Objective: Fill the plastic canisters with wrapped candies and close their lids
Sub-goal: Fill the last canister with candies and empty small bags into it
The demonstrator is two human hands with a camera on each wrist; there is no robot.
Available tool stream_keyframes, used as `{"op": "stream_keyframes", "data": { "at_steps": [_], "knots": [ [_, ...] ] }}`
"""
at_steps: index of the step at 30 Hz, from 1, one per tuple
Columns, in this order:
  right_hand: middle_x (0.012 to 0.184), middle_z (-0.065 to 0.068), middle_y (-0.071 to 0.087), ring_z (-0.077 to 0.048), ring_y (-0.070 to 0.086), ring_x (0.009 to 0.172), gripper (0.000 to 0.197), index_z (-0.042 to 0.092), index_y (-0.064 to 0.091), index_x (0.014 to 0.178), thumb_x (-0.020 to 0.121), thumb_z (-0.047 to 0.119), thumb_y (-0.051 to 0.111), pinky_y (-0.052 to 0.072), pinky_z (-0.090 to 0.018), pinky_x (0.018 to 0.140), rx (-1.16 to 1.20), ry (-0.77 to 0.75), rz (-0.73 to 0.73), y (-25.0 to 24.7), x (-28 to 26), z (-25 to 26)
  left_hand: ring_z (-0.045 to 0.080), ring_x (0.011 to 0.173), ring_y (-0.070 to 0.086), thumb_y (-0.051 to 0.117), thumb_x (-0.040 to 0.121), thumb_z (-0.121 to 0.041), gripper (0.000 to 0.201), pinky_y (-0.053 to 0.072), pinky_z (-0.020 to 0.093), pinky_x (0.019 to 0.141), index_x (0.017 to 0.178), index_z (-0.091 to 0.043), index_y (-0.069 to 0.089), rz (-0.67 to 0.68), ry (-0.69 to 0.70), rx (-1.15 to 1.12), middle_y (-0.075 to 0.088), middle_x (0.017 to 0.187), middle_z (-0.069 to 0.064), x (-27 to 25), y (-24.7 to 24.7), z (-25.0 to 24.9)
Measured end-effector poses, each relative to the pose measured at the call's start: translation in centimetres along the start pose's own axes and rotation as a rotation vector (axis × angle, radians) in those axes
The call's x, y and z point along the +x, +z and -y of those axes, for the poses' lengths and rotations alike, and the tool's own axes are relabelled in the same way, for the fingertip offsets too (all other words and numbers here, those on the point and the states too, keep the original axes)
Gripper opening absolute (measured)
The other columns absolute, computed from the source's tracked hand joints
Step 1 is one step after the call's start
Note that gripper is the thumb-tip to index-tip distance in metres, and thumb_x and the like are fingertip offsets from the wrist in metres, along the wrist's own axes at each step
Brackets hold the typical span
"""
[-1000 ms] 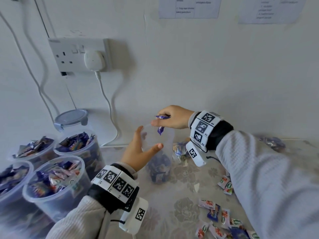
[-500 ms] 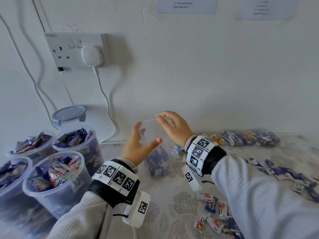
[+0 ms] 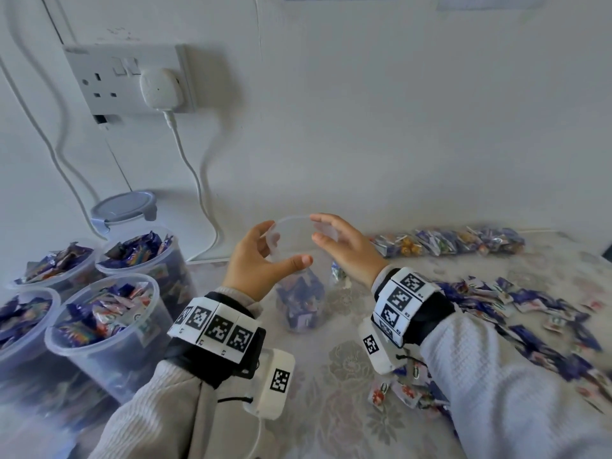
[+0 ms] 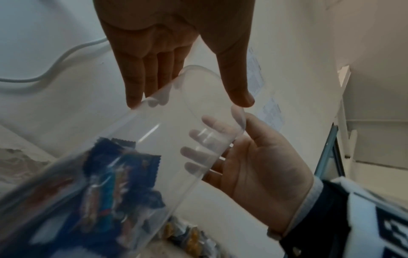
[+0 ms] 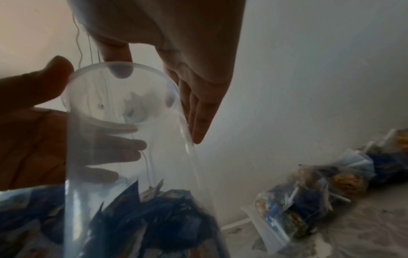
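Note:
A clear plastic canister [image 3: 291,226] stands at mid-table with blue wrapped candies [image 3: 299,303] filling only its bottom. My left hand [image 3: 278,250] holds it just under the rim, thumb in front and fingers behind. My right hand [image 3: 326,231] is empty, its straight fingers lying against the canister's right wall near the rim. The left wrist view shows the canister [image 4: 176,139] between my left hand's [image 4: 189,97] thumb and fingers, with the right hand [image 4: 253,157] behind it. In the right wrist view my right hand [image 5: 159,94] flanks the canister [image 5: 121,122].
Several open canisters [image 3: 109,326] heaped with candies crowd the left edge, and a lidded one [image 3: 122,207] stands behind them. Bags of candies [image 3: 447,245] line the wall on the right. Loose candies [image 3: 530,309] litter the right side. A charger cable [image 3: 198,180] hangs from the wall socket.
A second ago my right hand pinched a purple candy over the canister. That candy is gone from it, and the hand has dropped beside the canister's right wall. The left hand stayed put.

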State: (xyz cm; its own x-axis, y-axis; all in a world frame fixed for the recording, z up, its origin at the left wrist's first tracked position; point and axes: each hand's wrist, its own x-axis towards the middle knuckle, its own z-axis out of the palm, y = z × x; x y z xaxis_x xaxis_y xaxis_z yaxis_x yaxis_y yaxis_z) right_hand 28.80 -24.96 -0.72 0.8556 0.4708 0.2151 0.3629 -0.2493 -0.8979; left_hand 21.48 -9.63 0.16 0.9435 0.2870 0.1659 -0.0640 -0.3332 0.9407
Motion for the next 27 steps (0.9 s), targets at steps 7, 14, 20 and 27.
{"op": "stream_keyframes", "data": {
  "at_steps": [7, 14, 20, 27],
  "knots": [
    [0.136, 0.008, 0.051, -0.006, 0.050, 0.121, 0.042, 0.027, 0.049, 0.132, 0.091, 0.036, 0.055, 0.041, -0.024, 0.101, 0.009, -0.021, 0.069, -1.4, -4.6, 1.2, 0.010, 0.112, 0.057, 0.084, 0.036, -0.062, 0.116, 0.046, 0.035, 0.100, 0.134, -0.015, 0.042, -0.027, -0.006, -0.069, 0.059, 0.124, 0.004, -5.0, 0.8, -0.9],
    [0.132, 0.011, 0.052, -0.002, 0.050, 0.121, 0.060, 0.026, 0.048, 0.133, 0.078, 0.050, 0.056, 0.045, -0.025, 0.099, 0.027, -0.064, 0.162, -3.0, -9.0, 1.5, 0.000, 0.108, 0.059, 0.079, 0.022, -0.072, 0.100, 0.053, 0.026, 0.087, 0.112, -0.037, 0.049, -0.081, -0.015, -0.141, 0.063, 0.115, -0.008, -9.9, 2.6, -1.4],
    [0.141, 0.016, 0.042, 0.009, 0.039, 0.125, 0.060, 0.032, 0.040, 0.135, 0.080, 0.055, 0.048, 0.040, -0.016, 0.097, 0.083, -0.104, 0.228, -3.5, -10.8, 0.3, 0.001, 0.115, 0.054, 0.081, 0.036, -0.049, 0.096, 0.049, 0.028, 0.094, 0.123, -0.031, 0.045, -0.160, -0.030, -0.141, 0.059, 0.121, -0.009, -12.3, 4.4, -1.8],
    [0.149, 0.000, 0.037, -0.006, 0.042, 0.130, 0.068, 0.034, 0.026, 0.144, 0.083, 0.061, 0.041, 0.037, -0.035, 0.109, 0.099, -0.034, 0.340, -7.0, -13.1, -1.0, 0.013, 0.120, 0.047, 0.081, 0.061, -0.041, 0.089, 0.037, 0.031, 0.104, 0.135, -0.014, 0.041, -0.422, 0.012, 0.126, 0.050, 0.129, -0.001, -13.8, 6.4, -2.6]
  ]
}}
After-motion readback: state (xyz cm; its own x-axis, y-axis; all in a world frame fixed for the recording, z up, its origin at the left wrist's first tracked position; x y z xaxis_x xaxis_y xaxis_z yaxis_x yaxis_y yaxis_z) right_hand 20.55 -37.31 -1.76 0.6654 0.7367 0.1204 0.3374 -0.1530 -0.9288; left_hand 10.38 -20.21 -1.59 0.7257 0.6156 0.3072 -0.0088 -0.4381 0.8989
